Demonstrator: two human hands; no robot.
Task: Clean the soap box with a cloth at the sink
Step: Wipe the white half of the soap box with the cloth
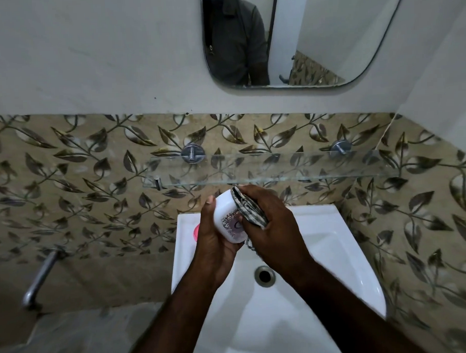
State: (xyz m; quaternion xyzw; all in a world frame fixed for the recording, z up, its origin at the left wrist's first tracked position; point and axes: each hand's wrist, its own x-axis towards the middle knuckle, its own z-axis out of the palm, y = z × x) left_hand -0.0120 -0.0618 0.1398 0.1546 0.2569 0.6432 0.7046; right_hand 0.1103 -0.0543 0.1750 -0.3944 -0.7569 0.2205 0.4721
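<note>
White ceramic sink (321, 252) up front, left hand (215, 240) wrapped round the white plastic soap box (228, 216) above it, right hand (273, 225) pinching a folded striped cloth (250, 208) onto it, clear glass shelf (279, 172) just behind, pink thing (196, 231) half hidden.

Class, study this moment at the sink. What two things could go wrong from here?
1. The left hand holds the soap box in mid-air above the sink; a slip could drop it into the basin.
2. The right hand holds the cloth near the glass shelf; an upward stroke might knock it.
</note>
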